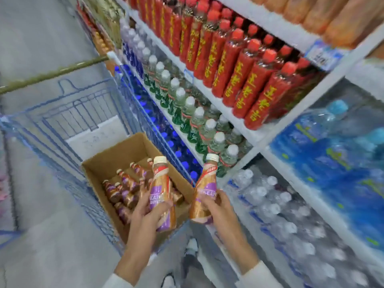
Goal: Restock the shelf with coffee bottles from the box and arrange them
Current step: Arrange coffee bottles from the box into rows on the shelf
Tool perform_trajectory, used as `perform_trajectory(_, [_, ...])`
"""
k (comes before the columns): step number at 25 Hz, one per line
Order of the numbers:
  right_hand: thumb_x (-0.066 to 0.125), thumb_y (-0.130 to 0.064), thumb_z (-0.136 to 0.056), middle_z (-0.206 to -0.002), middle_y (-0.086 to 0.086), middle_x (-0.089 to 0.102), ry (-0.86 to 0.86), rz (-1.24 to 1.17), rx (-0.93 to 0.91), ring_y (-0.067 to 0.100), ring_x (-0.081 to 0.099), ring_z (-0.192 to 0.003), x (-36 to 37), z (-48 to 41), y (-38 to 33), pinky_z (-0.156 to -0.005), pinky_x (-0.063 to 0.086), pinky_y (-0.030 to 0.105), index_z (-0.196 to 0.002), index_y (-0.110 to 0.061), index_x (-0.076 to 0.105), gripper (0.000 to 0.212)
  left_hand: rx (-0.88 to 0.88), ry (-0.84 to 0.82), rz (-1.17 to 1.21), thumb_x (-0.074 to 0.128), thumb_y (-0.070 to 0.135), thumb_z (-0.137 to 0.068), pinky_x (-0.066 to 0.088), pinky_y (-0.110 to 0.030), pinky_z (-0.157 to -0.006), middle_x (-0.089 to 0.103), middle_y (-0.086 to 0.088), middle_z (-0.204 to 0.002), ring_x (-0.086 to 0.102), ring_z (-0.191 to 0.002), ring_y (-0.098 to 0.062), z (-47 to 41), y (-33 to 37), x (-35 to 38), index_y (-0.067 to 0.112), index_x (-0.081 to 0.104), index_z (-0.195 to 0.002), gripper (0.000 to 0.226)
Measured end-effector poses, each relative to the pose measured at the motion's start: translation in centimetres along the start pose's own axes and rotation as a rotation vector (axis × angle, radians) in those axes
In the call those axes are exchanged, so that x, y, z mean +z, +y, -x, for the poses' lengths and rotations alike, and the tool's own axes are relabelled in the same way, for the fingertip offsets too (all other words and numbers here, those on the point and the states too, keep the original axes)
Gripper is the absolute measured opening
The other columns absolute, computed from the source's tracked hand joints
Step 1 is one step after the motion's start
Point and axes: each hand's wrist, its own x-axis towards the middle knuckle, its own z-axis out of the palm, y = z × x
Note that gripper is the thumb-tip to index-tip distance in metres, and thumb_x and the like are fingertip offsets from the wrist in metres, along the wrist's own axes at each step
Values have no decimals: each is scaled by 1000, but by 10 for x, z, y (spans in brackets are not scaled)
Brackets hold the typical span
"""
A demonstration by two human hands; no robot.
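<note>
My left hand grips a coffee bottle with a cream cap and an orange and purple label, held upright above the cardboard box. Gripped in my right hand is a second coffee bottle of the same kind, tilted slightly right, between the box and the shelf. Inside the box several more coffee bottles lie on their sides. The box sits in a blue wire cart.
The shelf at right carries red bottles on an upper level, white-capped green bottles below, and blue bottles lower down. Shrink-wrapped water packs fill the lower right. A shoe shows on the grey floor.
</note>
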Motion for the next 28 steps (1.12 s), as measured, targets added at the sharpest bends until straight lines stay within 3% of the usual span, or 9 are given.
perform_trajectory(4, [70, -31, -91, -93, -8, 75, 213, -79, -154, 0, 70, -76, -80, 63, -18, -69, 49, 22, -103, -27, 65, 14, 81, -293, -83, 84, 36, -59, 55, -45, -81, 76, -8, -105, 72, -89, -24, 40, 21, 78, 30, 72, -114, 56])
perform_trajectory(9, [70, -28, -91, -89, -12, 75, 420, -198, -321, 1, 68, -77, -188, 145, -23, -63, 46, 15, -106, -26, 66, 16, 123, -601, -181, 88, 41, -48, 56, -43, -81, 77, -8, -104, 73, -89, -24, 106, 19, 184, 31, 72, -115, 70])
perform_trajectory(14, [70, -21, -90, -86, -5, 73, 579, -259, -441, 7, 65, -77, -298, 231, -11, -68, 48, 16, -100, -20, 68, 10, 149, -766, -183, 91, 36, -31, 56, -24, -59, 76, -3, -87, 68, -69, -12, 188, -19, 289, 28, 79, -94, 64])
perform_trajectory(16, [69, -23, -89, -89, -6, 74, 604, -267, -461, 8, 68, -79, -340, 265, -8, -72, 49, 22, -102, -23, 68, 13, 140, -825, -170, 88, 31, -40, 56, -30, -60, 76, -4, -89, 70, -72, -15, 225, -35, 324, 27, 78, -97, 59])
perform_trajectory(18, [68, -22, -90, -92, -6, 76, 627, -264, -492, 8, 70, -82, -377, 293, -8, -72, 50, 22, -106, -24, 67, 16, 151, -876, -168, 86, 28, -47, 54, -38, -71, 76, -6, -92, 69, -76, -21, 253, -46, 354, 26, 77, -102, 55])
perform_trajectory(21, [69, -21, -90, -94, -10, 76, 705, -278, -566, 7, 72, -85, -433, 326, -18, -71, 51, 21, -110, -26, 65, 21, 194, -959, -165, 86, 35, -47, 53, -43, -81, 76, -8, -96, 70, -81, -23, 290, -52, 406, 25, 75, -105, 59])
perform_trajectory(25, [68, -29, -91, -90, -9, 76, 832, -318, -637, 4, 71, -78, -502, 346, -44, -73, 49, 27, -107, -24, 66, 18, 354, -1071, -219, 90, 26, -55, 59, -31, -72, 78, -4, -96, 72, -83, -19, 323, -53, 486, 23, 64, -116, 66])
perform_trajectory(28, [68, -35, -91, -98, -8, 75, 900, -292, -673, 4, 72, -84, -541, 344, -66, -75, 53, 29, -111, -25, 63, 23, 419, -1152, -302, 82, 11, -76, 60, -26, -70, 75, -5, -102, 71, -90, -21, 342, -55, 543, 23, 55, -121, 54])
